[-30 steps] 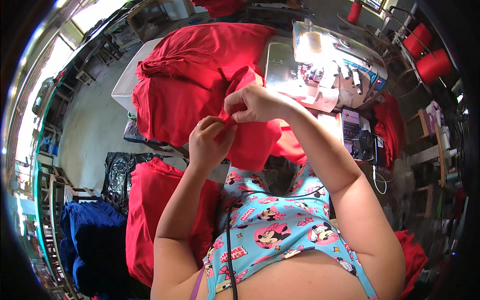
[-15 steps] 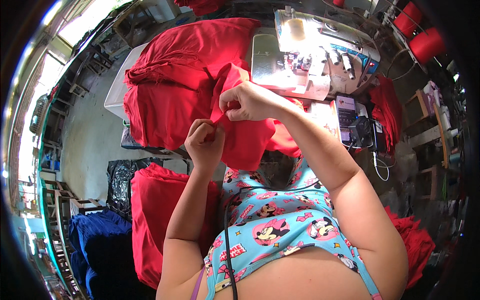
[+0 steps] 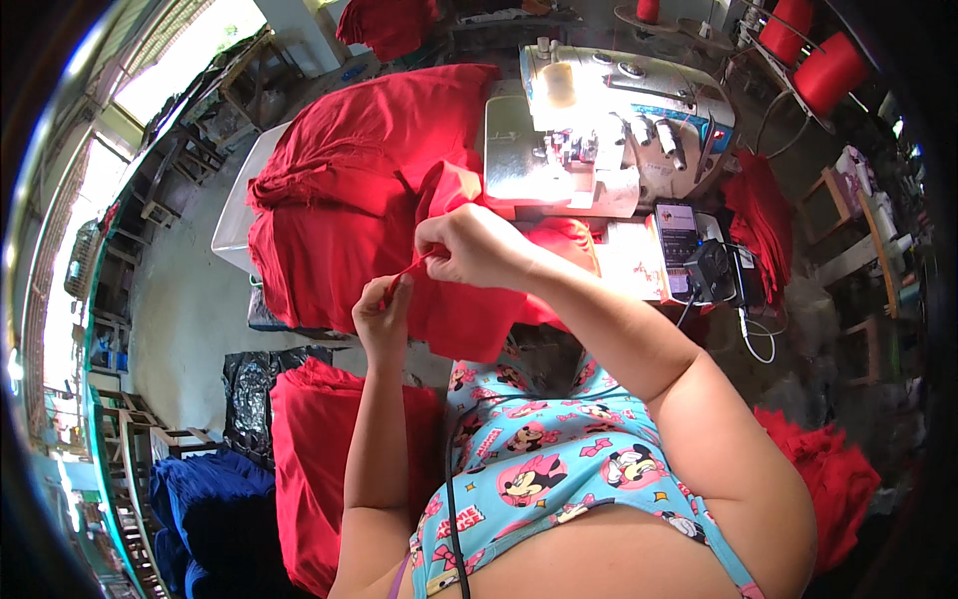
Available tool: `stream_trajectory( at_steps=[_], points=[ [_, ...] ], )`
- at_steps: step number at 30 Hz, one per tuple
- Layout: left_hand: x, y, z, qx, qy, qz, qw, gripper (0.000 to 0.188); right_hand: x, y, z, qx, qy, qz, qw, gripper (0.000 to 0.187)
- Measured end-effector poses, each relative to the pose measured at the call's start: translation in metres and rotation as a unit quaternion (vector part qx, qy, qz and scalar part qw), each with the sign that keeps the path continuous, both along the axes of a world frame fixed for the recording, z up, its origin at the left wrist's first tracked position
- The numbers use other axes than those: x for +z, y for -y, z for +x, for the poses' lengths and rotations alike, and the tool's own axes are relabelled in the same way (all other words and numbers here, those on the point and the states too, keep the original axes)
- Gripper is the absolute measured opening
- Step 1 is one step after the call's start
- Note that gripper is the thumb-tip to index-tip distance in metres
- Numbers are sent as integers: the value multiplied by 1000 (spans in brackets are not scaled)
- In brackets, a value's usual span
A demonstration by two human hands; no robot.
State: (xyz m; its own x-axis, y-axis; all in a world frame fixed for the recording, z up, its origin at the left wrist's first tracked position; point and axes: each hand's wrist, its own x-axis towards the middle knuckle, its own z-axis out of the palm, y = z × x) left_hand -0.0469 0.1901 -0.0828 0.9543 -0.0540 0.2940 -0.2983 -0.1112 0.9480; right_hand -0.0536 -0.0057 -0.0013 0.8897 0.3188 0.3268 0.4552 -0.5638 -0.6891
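My left hand (image 3: 381,311) pinches one end of a narrow red fabric strip (image 3: 411,268). My right hand (image 3: 471,246) grips the other end, together with a red garment piece (image 3: 469,309) that hangs down over the table's front edge. The strip runs taut between the two hands, just in front of the grey sewing machine (image 3: 609,130). A heap of red fabric (image 3: 349,200) covers the table to the left of the hands.
A second red pile (image 3: 319,459) lies low on my left, with blue fabric (image 3: 215,519) beyond it. Red thread cones (image 3: 818,60) stand at the back right. A small control box (image 3: 704,255) with cables sits right of the machine. More red cloth (image 3: 828,479) lies on my right.
Both hands have drawn apart, and the red strip is now stretched between them. The view has shifted, so the machine sits more to the middle.
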Motion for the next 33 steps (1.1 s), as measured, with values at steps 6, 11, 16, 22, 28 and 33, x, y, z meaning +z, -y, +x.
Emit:
stream_trajectory(
  at_steps=[6, 11, 16, 22, 28, 33],
  points=[
    [56, 14, 80, -40, 27, 33, 998, 11, -9, -17, 26, -140, 94, 231, 958, 11],
    [148, 127, 125, -120, 460, 443, 760, 10, -32, -1, 49, -389, 204, 353, 826, 8],
    [73, 182, 108, -105, 426, 502, 745, 20, -68, 39, 3, -470, 53, 403, 783, 21],
    [63, 198, 88, -103, 324, 517, 785, 23, -75, 64, -10, -490, 42, 385, 781, 16],
    [44, 210, 121, -97, 357, 534, 760, 32, -68, 78, 5, -536, 21, 391, 748, 10],
    [40, 218, 143, -179, 332, 451, 809, 32, -75, 77, 15, -554, 74, 419, 715, 9]
  ],
)
